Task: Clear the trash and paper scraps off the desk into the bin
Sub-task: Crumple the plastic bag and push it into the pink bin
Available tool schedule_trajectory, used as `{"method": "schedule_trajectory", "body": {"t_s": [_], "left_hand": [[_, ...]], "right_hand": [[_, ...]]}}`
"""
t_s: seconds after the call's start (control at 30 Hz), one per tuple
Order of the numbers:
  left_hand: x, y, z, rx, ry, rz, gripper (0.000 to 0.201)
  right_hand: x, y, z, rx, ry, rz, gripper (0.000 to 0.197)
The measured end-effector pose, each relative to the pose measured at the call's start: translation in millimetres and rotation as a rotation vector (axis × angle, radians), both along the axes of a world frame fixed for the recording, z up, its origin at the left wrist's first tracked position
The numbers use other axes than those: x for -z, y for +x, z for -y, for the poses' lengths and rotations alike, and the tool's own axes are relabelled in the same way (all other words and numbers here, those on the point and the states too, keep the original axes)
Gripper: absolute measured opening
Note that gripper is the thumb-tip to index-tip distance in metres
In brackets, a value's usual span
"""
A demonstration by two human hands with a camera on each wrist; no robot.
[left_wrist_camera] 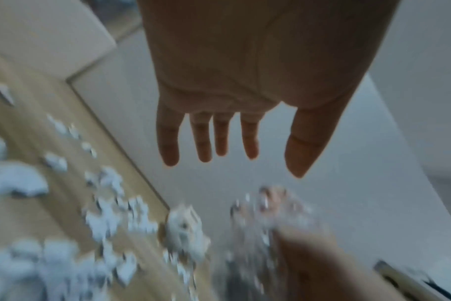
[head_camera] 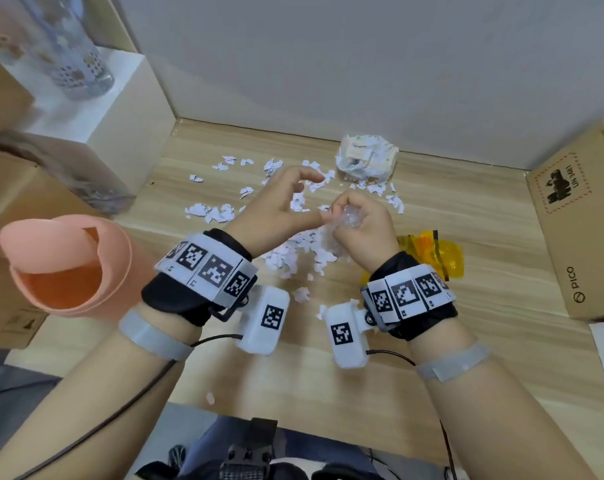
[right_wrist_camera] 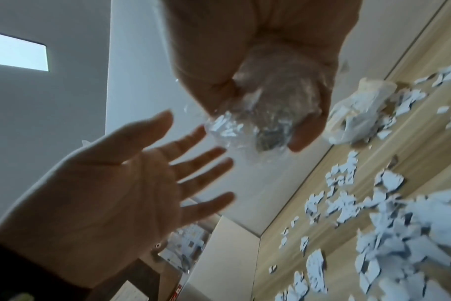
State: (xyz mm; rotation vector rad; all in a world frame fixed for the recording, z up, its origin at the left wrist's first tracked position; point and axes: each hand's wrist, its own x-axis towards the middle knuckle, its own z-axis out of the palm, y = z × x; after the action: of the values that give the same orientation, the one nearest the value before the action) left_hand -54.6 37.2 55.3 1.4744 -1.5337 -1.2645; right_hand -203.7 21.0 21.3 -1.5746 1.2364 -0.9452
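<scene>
A person's right hand [head_camera: 361, 221] clutches a crumpled wad of clear plastic [right_wrist_camera: 260, 114] above the wooden desk [head_camera: 432, 341], while the left hand [head_camera: 276, 206] hovers beside it, fingers spread and holding nothing. White paper scraps [head_camera: 293, 251] litter the desk's middle; an orange bin [head_camera: 65, 268] stands at left.

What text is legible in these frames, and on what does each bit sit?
"PICO": side of the cardboard box at the desk's right edge.
"UN 3481": inside the dashed label on the same box.
Wristband tags and wrist camera housings: square coded markers; the small characters under them are too small to read.
Crumpled white wrapper: faint print, blurred.
Left carton: handling symbols only.
Wrist views: nothing readable.
</scene>
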Motion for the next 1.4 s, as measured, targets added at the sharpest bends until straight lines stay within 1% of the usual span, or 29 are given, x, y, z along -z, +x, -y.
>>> {"method": "schedule_trajectory", "body": {"t_s": [0.07,0.13,0.2,0.3,0.37,0.43,0.47,0.53,0.57,0.63,0.73,0.83,0.97,1.03,1.1,1.17,1.27,1.33,1.4], "left_hand": [[-9.6,37.0,-9.8,-0.068,-0.095,0.012,0.034],[-18.9,75.2,-20.6,-0.141,-0.193,0.029,0.031],[-24.2,115.0,-30.1,-0.198,-0.276,0.127,0.032],[-28.1,173.6,-42.0,-0.228,-0.304,0.307,0.039],[-26.9,208.0,-51.3,-0.209,-0.268,0.392,0.046],[-22.1,237.7,-62.4,-0.175,-0.170,0.439,0.051],[-18.9,249.6,-67.8,-0.159,-0.106,0.431,0.054],[-10.2,267.1,-75.2,-0.126,0.008,0.360,0.063],[-5.2,271.1,-76.5,-0.106,0.029,0.324,0.067],[4.8,269.8,-73.7,-0.114,0.027,0.249,0.063],[14.9,251.8,-62.5,-0.264,-0.006,0.149,0.053],[22.1,229.1,-46.4,-0.431,-0.067,0.140,0.044],[27.0,203.7,-24.9,-0.536,-0.096,0.085,0.034],[31.9,193.8,-19.0,-0.532,-0.112,0.090,0.039],[33.6,187.3,-18.7,-0.504,-0.091,0.084,0.048],[34.0,189.5,-19.3,-0.480,-0.055,0.093,0.056],[31.9,202.7,-20.0,-0.369,-0.029,0.080,0.064],[30.9,208.5,-20.1,-0.301,-0.043,0.096,0.064],[31.2,207.6,-21.0,-0.295,-0.053,0.117,0.059]], "right_hand": [[1.8,18.7,0.0,0.006,0.031,0.032,0.040],[3.2,42.0,0.6,-0.003,0.073,0.072,0.041],[3.2,69.0,1.1,-0.032,0.095,0.071,0.042],[-2.2,110.1,-0.1,-0.103,0.108,0.071,0.040],[-4.3,134.0,-1.9,-0.136,0.121,0.073,0.038],[-3.3,154.3,-4.2,-0.150,0.141,0.076,0.037],[-1.4,162.5,-5.1,-0.156,0.145,0.069,0.037],[3.9,175.8,-6.1,-0.157,0.143,0.048,0.037],[6.0,181.2,-6.6,-0.152,0.139,0.045,0.037],[9.4,189.2,-7.6,-0.138,0.119,0.036,0.034],[11.3,194.3,-8.0,-0.089,0.142,0.044,0.032],[7.1,193.1,-7.6,-0.050,0.131,0.068,0.033],[-0.2,187.5,-6.2,-0.052,0.125,0.142,0.037],[-3.4,186.2,-9.3,-0.122,0.167,0.184,0.041],[-4.8,186.4,-13.7,-0.191,0.227,0.228,0.049],[-1.6,186.6,-14.6,-0.172,0.268,0.202,0.051],[4.5,187.1,-12.4,-0.089,0.278,0.106,0.044],[7.8,187.4,-11.2,-0.102,0.257,0.087,0.041],[11.1,185.4,-8.4,-0.108,0.181,0.058,0.042]]}}
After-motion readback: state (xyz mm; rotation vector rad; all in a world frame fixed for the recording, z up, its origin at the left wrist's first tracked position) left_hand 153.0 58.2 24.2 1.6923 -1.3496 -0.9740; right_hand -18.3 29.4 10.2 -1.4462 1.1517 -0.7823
